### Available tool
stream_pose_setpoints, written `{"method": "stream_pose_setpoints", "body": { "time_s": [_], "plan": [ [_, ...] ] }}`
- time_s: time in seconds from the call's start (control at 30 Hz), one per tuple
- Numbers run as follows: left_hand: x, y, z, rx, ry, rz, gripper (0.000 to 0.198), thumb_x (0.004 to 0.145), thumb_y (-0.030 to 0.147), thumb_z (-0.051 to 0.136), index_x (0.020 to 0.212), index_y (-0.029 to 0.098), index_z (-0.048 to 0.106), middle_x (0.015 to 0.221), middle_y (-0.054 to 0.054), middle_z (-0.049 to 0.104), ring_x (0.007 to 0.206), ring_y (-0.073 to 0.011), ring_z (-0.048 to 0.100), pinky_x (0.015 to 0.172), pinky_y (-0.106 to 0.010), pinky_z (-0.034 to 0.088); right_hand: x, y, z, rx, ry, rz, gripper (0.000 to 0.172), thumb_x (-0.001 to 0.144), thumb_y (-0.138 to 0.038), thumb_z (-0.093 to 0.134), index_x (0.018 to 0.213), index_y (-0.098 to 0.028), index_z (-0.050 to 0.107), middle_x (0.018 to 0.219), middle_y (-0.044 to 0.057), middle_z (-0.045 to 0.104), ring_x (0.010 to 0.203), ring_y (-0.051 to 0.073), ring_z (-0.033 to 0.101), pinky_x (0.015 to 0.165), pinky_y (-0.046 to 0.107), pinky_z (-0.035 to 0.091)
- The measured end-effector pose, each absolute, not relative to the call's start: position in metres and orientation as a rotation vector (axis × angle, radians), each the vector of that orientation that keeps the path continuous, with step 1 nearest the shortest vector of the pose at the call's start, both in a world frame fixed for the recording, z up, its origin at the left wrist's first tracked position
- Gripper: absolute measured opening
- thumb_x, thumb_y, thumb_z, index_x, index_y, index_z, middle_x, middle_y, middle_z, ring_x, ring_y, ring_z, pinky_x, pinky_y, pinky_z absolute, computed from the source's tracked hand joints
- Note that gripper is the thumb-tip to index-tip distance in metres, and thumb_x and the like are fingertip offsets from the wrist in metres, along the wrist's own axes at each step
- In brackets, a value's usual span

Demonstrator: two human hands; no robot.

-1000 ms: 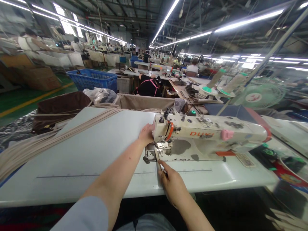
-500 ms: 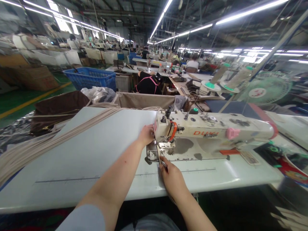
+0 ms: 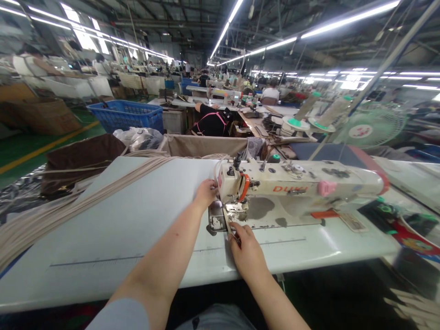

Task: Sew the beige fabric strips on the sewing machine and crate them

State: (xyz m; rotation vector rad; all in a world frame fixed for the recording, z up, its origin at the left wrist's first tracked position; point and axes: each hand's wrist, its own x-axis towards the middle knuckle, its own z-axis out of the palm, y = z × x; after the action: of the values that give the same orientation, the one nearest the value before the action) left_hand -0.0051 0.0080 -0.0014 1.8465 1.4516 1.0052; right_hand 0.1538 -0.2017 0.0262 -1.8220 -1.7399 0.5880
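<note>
An off-white sewing machine (image 3: 292, 183) with orange lettering stands on the pale table. My left hand (image 3: 205, 193) is at the left side of its head, behind the needle area, fingers bent together; the fingertips are partly hidden and what they pinch cannot be made out. A narrow beige strip (image 3: 227, 221) runs from under the presser foot toward me. In front of the needle plate, my right hand (image 3: 248, 251) is closed on this strip with thumb and forefinger. Something thin and metallic shows under its fingers, too small to name.
Long beige strips (image 3: 103, 188) lie bundled across the left of the table (image 3: 154, 211). Behind it are a fabric-lined bin (image 3: 206, 145) and a blue basket (image 3: 127, 117). Thread cones (image 3: 302, 110) and a fan (image 3: 374, 128) stand at right. A person in black (image 3: 211, 121) bends over beyond.
The view has shifted slightly, so the machine sits a little further left. Both hands keep nearly the same places; the right forefinger and knuckles look a little more raised.
</note>
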Motion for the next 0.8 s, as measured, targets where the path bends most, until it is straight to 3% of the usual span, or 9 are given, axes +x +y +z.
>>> {"method": "stream_pose_setpoints", "body": {
  "time_s": [0.2, 0.37, 0.47, 0.6, 0.7, 0.8],
  "plan": [
    [-0.012, -0.009, -0.004, 1.345, 1.389, 1.298, 0.029, 0.08, 0.046, 0.068, 0.07, 0.018, 0.066, 0.074, -0.005, 0.068, 0.083, -0.0247, 0.066, 0.081, -0.037, 0.05, 0.151, -0.211, 0.032, -1.544, -1.691, 0.537, 0.033, 0.095, -0.029, 0.056, 0.125, -0.02, 0.066, 0.113, 0.012, 0.063, 0.103, 0.025, 0.064, 0.095, 0.04, 0.054],
    [-0.028, -0.047, -0.001, 1.007, 1.183, 1.43, 0.035, 0.075, 0.054, 0.069, 0.076, 0.019, 0.062, 0.081, -0.006, 0.071, 0.086, -0.0223, 0.07, 0.088, -0.039, 0.057, 0.14, -0.207, 0.041, -1.438, -1.64, 0.631, 0.028, 0.1, -0.039, 0.05, 0.103, -0.019, 0.069, 0.11, 0.013, 0.065, 0.106, 0.025, 0.062, 0.099, 0.04, 0.05],
    [-0.042, -0.073, 0.005, 0.911, 1.114, 1.458, 0.035, 0.073, 0.052, 0.076, 0.075, 0.019, 0.061, 0.081, -0.005, 0.07, 0.087, -0.021, 0.071, 0.093, -0.041, 0.059, 0.128, -0.199, 0.041, -1.426, -1.619, 0.843, 0.029, 0.099, -0.044, 0.051, 0.088, -0.021, 0.065, 0.09, 0.007, 0.066, 0.09, 0.022, 0.062, 0.087, 0.036, 0.05],
    [-0.057, -0.106, 0.01, 0.834, 1.05, 1.469, 0.033, 0.072, 0.046, 0.082, 0.079, 0.018, 0.066, 0.086, -0.006, 0.072, 0.092, -0.0204, 0.072, 0.1, -0.042, 0.057, 0.109, -0.187, 0.033, -1.326, -1.371, 1.392, 0.044, 0.095, -0.063, 0.053, 0.091, -0.021, 0.062, 0.075, 0.001, 0.065, 0.059, 0.013, 0.053, 0.058, 0.027, 0.041],
    [-0.065, -0.126, 0.011, 0.798, 1.038, 1.493, 0.032, 0.072, 0.043, 0.085, 0.082, 0.018, 0.069, 0.09, -0.006, 0.075, 0.096, -0.0207, 0.073, 0.103, -0.041, 0.056, 0.099, -0.179, 0.025, -1.281, -1.201, 1.577, 0.057, 0.088, -0.074, 0.056, 0.093, -0.017, 0.064, 0.072, 0.002, 0.065, 0.052, 0.01, 0.049, 0.049, 0.024, 0.031],
    [-0.072, -0.143, 0.01, 0.822, 1.07, 1.525, 0.029, 0.074, 0.043, 0.084, 0.085, 0.019, 0.071, 0.091, -0.005, 0.077, 0.099, -0.0217, 0.074, 0.103, -0.041, 0.056, 0.094, -0.172, 0.022, -1.264, -1.119, 1.638, 0.057, 0.084, -0.073, 0.062, 0.088, -0.015, 0.066, 0.069, 0.002, 0.063, 0.049, 0.008, 0.043, 0.045, 0.022, 0.025]
  ]
}}
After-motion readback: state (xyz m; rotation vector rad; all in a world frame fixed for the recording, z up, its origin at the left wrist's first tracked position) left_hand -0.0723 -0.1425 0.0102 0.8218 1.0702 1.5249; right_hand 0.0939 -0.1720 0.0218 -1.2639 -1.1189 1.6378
